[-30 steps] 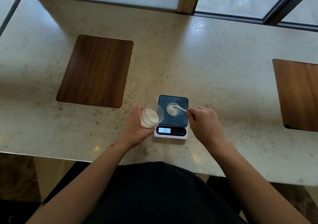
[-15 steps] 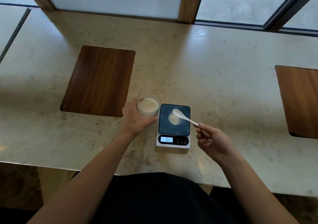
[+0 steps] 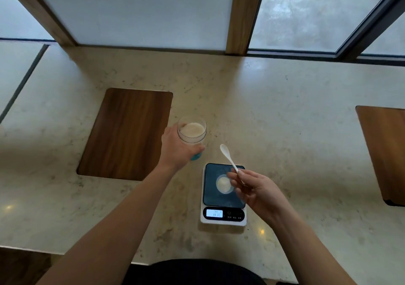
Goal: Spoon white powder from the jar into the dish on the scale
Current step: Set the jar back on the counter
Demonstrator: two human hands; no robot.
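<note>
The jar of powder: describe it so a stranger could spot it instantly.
On the pale stone counter, look just right of the left-hand wooden inlay. The jar stands there in the left hand. It is the only clear glass cylinder, part-filled with white powder.

Clear glassy jar [image 3: 192, 131], glossy white spoon [image 3: 228, 155], polished speckled stone counter [image 3: 274, 113], wood-grain inlays [image 3: 127, 131].

1 jar [image 3: 192, 131], 1 spoon [image 3: 228, 155], 1 scale [image 3: 223, 215], 1 dish [image 3: 224, 184], 2 wood boards [image 3: 126, 134].

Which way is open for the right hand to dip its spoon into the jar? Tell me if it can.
Probably yes: the jar is lidless, the left hand grips only its near side, and nothing lies between the spoon and its mouth.
</note>
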